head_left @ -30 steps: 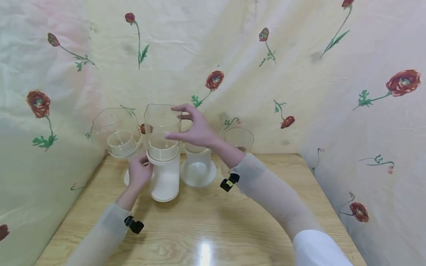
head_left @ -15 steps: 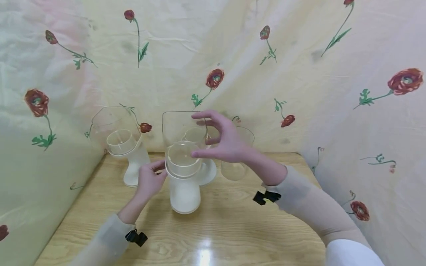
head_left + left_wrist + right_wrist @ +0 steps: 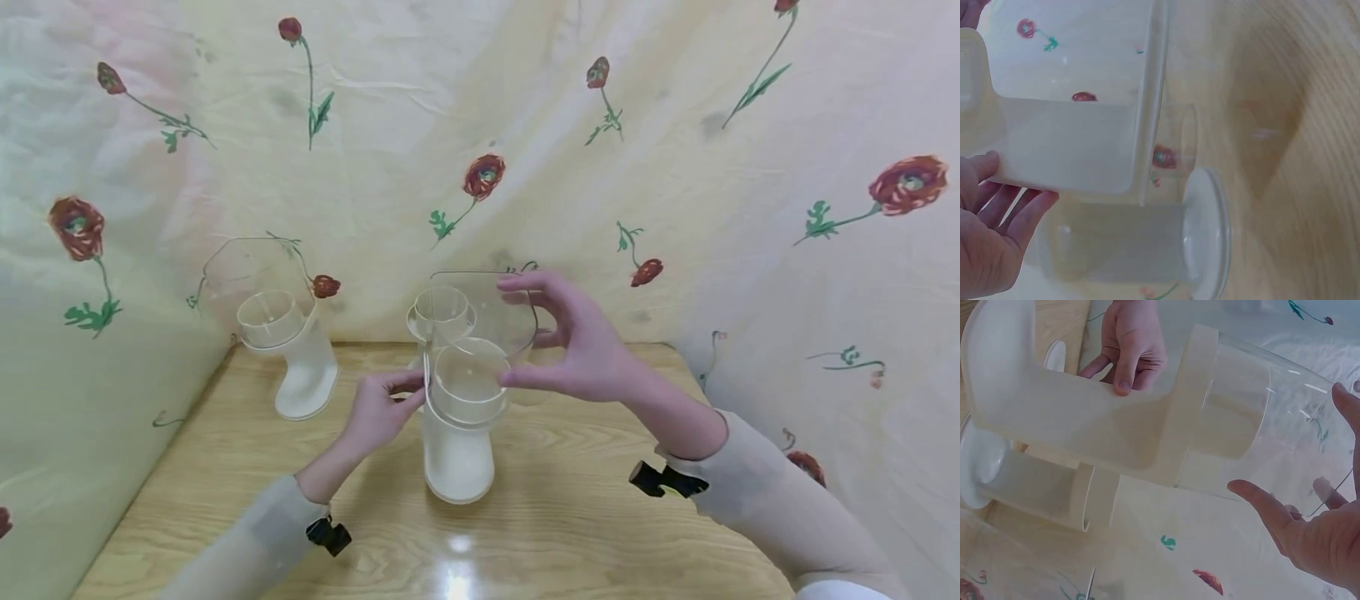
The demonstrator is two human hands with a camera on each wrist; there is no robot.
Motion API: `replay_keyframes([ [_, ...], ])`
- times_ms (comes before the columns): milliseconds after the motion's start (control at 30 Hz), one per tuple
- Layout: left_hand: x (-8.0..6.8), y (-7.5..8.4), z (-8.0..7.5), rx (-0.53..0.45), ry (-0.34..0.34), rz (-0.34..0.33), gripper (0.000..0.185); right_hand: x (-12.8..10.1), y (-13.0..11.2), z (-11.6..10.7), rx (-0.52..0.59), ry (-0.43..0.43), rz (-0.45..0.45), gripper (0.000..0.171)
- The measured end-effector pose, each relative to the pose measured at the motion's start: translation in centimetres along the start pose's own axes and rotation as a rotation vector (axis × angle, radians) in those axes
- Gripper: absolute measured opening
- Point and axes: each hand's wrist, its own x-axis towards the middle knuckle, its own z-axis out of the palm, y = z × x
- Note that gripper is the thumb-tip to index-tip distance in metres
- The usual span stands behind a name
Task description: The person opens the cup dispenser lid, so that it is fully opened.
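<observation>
the white dispenser (image 3: pixel 459 433) with its clear top (image 3: pixel 487 312) now stands near the middle of the wooden table (image 3: pixel 600 517), closer to the front edge than half a second ago and well to the right of where it stood a second ago, when it was in line with the other pieces at the back. it is upright, its base on the table.

the left hand (image 3: pixel 378 408) has moved along with it and grips the white body just under the collar, thumb and fingers curled against the left side; the right wrist view shows those fingers wrapped on the white part. the right hand (image 3: pixel 585 342) has also shifted right and sits at the clear top, thumb and fingers spread wide and curved around its right side, the fingertips touching the clear wall.

a second dispenser (image 3: pixel 288 350) stays at the back left by the flowered cloth (image 3: pixel 675 150), in the same place as before. behind the held one, another white piece (image 3: pixel 442 315) with a round collar now shows past its left shoulder, where earlier it stood to the right of it. the left wrist view shows that piece lying just beyond the held body.
</observation>
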Motion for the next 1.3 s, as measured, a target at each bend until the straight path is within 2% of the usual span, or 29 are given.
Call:
replay_keyframes([
  [300,-0.5,-0.9,2.6,-0.062,-0.073,-0.029,0.02,-2.6,0.7,-0.3,-0.068,0.015,0.004,0.09],
  [533,-0.9,-1.6,4.1,-0.08,-0.107,-0.037,0.02,-3.4,1.7,-0.2,-0.113,0.022,-0.006,0.091],
  [800,-1.0,-2.7,4.7,-0.072,-0.138,-0.047,0.022,-4.1,2.9,0.2,-0.094,0.037,0.022,0.091],
  [1033,-1.6,-3.9,5.2,-0.03,-0.154,-0.095,0.021,-4.9,3.9,0.8,-0.105,0.011,0.075,0.088],
  [1300,-1.0,-4.4,5.5,-0.019,-0.149,-0.077,0.019,-4.8,4.3,0.6,-0.131,0.015,0.039,0.086],
])
